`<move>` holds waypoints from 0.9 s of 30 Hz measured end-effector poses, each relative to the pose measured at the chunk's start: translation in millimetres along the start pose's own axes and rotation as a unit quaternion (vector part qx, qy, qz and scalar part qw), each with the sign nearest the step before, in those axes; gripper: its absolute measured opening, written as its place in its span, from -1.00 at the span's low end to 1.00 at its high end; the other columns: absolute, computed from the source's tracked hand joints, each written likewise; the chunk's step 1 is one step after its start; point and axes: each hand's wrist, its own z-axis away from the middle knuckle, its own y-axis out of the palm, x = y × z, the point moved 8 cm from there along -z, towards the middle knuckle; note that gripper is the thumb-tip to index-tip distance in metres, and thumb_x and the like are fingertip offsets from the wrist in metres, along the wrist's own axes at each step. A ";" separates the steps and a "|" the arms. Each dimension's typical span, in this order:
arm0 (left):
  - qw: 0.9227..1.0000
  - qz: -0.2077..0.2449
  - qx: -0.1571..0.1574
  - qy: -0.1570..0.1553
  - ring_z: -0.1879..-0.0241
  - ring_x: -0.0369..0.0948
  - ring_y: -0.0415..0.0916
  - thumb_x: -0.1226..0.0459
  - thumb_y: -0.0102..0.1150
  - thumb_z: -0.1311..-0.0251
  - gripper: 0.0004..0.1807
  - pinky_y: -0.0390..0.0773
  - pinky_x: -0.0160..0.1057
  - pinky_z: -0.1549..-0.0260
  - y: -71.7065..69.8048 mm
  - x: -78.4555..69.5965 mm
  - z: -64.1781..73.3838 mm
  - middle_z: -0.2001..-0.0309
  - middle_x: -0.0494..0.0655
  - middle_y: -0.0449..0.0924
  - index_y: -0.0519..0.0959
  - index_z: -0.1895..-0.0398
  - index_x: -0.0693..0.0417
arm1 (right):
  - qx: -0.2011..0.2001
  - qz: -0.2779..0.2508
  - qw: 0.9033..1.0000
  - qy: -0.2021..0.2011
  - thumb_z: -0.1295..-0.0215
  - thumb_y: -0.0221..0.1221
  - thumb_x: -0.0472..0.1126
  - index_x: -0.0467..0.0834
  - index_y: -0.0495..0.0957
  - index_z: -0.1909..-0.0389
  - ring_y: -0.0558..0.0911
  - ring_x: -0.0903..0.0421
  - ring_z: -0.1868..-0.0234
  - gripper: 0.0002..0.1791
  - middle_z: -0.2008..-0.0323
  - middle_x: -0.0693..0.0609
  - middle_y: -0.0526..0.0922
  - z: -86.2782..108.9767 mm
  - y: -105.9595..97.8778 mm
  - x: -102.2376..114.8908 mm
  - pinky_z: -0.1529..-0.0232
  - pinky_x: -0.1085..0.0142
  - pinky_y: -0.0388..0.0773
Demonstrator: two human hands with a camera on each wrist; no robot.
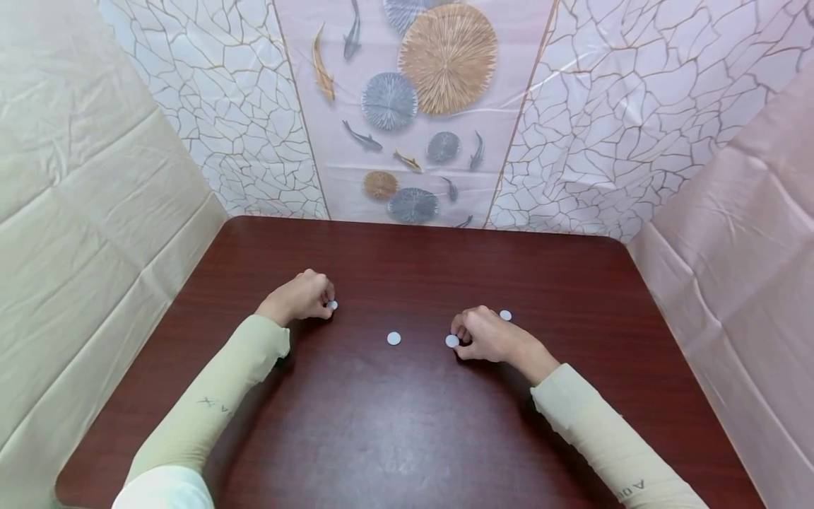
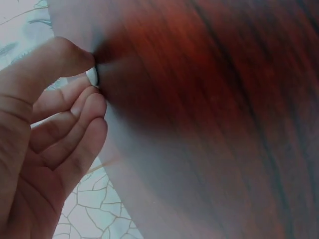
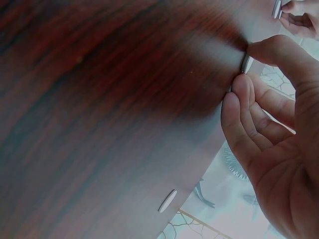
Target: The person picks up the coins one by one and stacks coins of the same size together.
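My left hand (image 1: 304,295) is at the left part of the table, its thumb and forefinger pinching a small white disc (image 1: 333,305) by the edges. In the left wrist view this disc (image 2: 92,76) shows edge-on between the fingertips, close against the wood. Right of centre, my right hand (image 1: 486,336) pinches another white disc (image 1: 452,341) between thumb and fingers. The right wrist view has that disc (image 3: 246,60) partly covered by the fingertips. Between the two hands lies a flat white disc (image 1: 394,338). One more disc (image 1: 505,315) rests just beyond the right hand.
The dark red-brown wooden table (image 1: 394,438) has rounded corners. Behind it hangs a patterned backdrop (image 1: 407,127) with fish and round motifs. Pale cloth walls stand along the left (image 1: 95,233) and right (image 1: 731,233) sides.
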 end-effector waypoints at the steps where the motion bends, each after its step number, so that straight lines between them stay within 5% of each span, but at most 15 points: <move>1: 1.000 -0.006 0.000 -0.001 0.35 -0.22 0.64 0.27 0.43 -0.12 -0.94 0.66 -0.18 0.22 0.0 0.2 -0.4 0.39 -0.14 0.75 0.75 0.37 0.06 | 0.000 0.000 1.000 0.000 -0.11 0.43 -0.29 -0.20 0.71 0.24 0.69 0.25 0.31 -0.81 0.36 0.07 0.73 0.1 -0.2 0.3 0.23 0.43 0.64; 11: 0.999 -0.036 0.001 0.012 0.47 -0.26 0.54 0.20 0.39 0.00 -0.92 0.59 -0.23 0.34 3.5 0.0 -2.3 0.50 -0.24 0.66 0.70 0.46 -0.02 | 0.001 0.001 1.000 -0.002 -0.11 0.44 -0.29 -0.21 0.72 0.23 0.68 0.26 0.31 -0.80 0.36 0.06 0.74 1.8 -2.2 2.7 0.24 0.45 0.63; 17: 0.999 -0.036 -0.016 0.033 0.54 -0.26 0.46 0.22 0.37 0.08 -0.91 0.52 -0.27 0.42 5.1 -8.3 0.7 0.57 -0.24 0.59 0.67 0.49 0.02 | -0.003 0.004 1.000 -0.006 -0.11 0.45 -0.28 -0.19 0.71 0.24 0.67 0.28 0.32 -0.80 0.37 0.07 0.74 1.1 -1.4 2.7 0.25 0.45 0.62; 27: 0.998 -0.038 -0.001 0.041 0.57 -0.30 0.36 0.25 0.36 0.07 -0.93 0.43 -0.31 0.46 12.8 -22.3 8.3 0.61 -0.27 0.53 0.63 0.53 -0.02 | -0.006 -0.004 1.000 0.000 -0.09 0.44 -0.29 -0.19 0.71 0.24 0.69 0.28 0.31 -0.80 0.36 0.08 0.74 1.0 0.9 -1.2 0.24 0.45 0.64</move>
